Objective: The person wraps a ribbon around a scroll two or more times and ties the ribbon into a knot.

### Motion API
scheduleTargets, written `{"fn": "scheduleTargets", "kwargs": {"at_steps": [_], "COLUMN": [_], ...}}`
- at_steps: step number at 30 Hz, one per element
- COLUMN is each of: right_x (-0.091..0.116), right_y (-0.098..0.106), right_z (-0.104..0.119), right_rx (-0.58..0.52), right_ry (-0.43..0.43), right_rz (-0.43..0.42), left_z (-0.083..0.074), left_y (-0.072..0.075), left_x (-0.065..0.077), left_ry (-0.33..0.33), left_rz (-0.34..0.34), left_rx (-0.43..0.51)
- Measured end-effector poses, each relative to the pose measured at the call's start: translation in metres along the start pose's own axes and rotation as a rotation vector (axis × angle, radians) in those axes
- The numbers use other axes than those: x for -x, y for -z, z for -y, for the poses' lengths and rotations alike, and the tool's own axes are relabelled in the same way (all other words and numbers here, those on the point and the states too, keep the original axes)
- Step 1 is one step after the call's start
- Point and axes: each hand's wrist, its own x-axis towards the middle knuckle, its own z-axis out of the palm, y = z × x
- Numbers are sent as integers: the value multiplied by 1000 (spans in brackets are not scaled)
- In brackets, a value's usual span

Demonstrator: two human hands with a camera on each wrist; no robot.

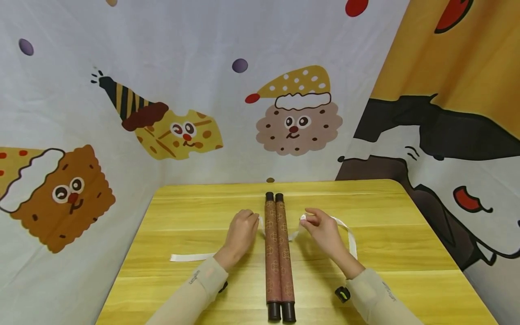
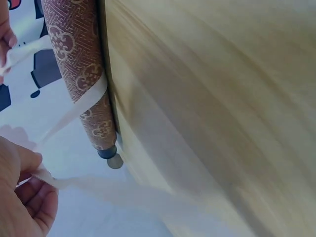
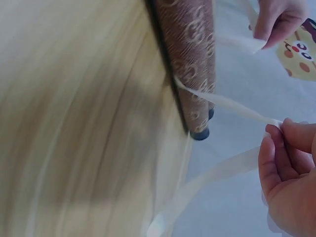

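A scroll rolled from both ends lies lengthwise on the table, its two brown patterned rolls side by side with dark end knobs. A white ribbon passes beneath the rolls and comes up on both sides. My left hand pinches the ribbon just left of the scroll; its tail trails left on the table. On the other side my right hand pinches the ribbon between thumb and fingers, and the loose end loops right. In the right wrist view the ribbon runs taut from the scroll to the right hand.
The yellow wood-grain table has its far edge close to a white cloth printed with cartoon biscuits and cheese. Another printed cloth, partly orange, hangs along the right side.
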Motion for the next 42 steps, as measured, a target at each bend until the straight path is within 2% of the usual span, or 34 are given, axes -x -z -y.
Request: {"fn": "scheduleTargets", "kwargs": {"at_steps": [6,12,18,22,25,28,30,33,39,42], "right_x": [-8,-15,-18,-17,-17,-18,-19,-20,-22,-24], "right_y": [-12,-26,-41,-46,-50,-54,-56,-57,-55,-53], "right_z": [14,23,28,36,37,32,31,31,33,34], "right_rx": [-125,-123,-175,-224,-241,-222,-211,-188,-95,-70], "right_ry": [-76,-62,-74,-89,-98,-85,-68,-40,7,31], "right_rz": [1,5,29,48,56,43,38,47,97,123], "left_z": [-10,-19,-23,-26,-28,-29,-30,-33,-35,-34], "left_y": [-3,-4,-6,-10,-14,-19,-20,-19,-20,-23], "left_x": [-8,-15,-20,-20,-20,-20,-20,-20,-19,-18], "left_ry": [54,128,172,277,400,493,515,548,664,688], "left_rz": [22,87,147,187,187,173,168,179,218,219], "left_rx": [59,119,199,367,546,752,880,1022,1199,1216]}}
